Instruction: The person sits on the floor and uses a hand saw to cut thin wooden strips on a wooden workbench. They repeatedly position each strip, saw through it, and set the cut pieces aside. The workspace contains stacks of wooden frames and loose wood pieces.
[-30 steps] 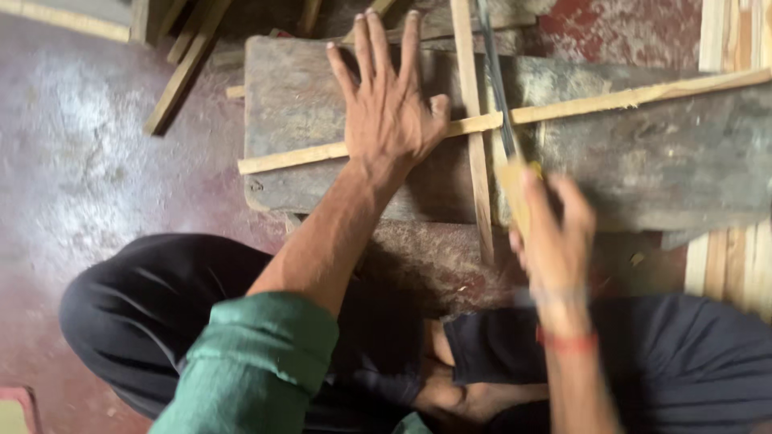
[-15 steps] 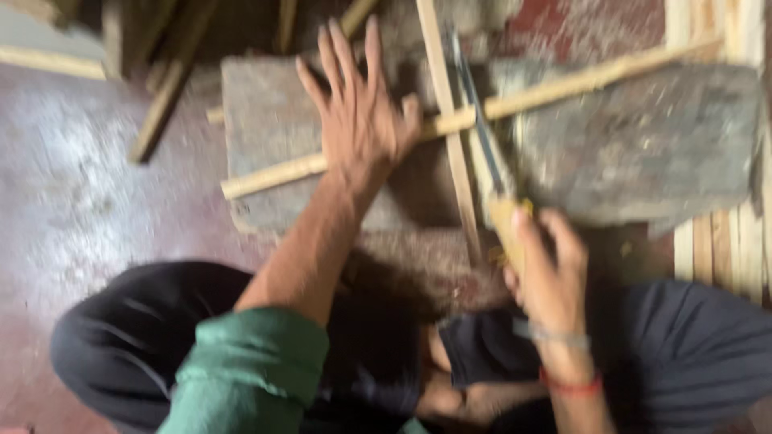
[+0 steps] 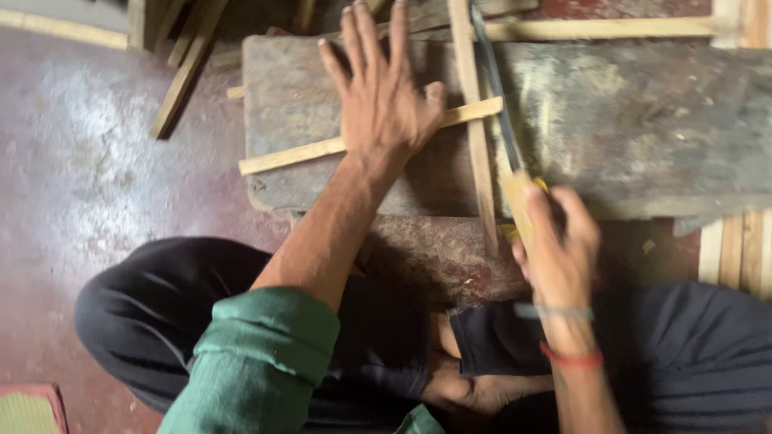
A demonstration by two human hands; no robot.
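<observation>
Left hand (image 3: 384,100) pressed flat, fingers splayed, on a pale thin wooden strip (image 3: 293,153) across the grey worn board (image 3: 643,120) — right hand (image 3: 555,249) clenched round the handsaw (image 3: 503,120) handle.

Loose wooden slats (image 3: 181,76), red floor (image 3: 88,193)

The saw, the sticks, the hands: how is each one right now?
Left hand: flat, fingers spread, pressing on the crosswise stick.
Right hand: closed around the saw handle.
Saw: held, blade lying along the upright stick.
Crosswise stick: lying slanted on the board, pinned down.
Upright stick: lying across the board, crossing the other stick.
Grey board: flat on the floor, worn.
</observation>
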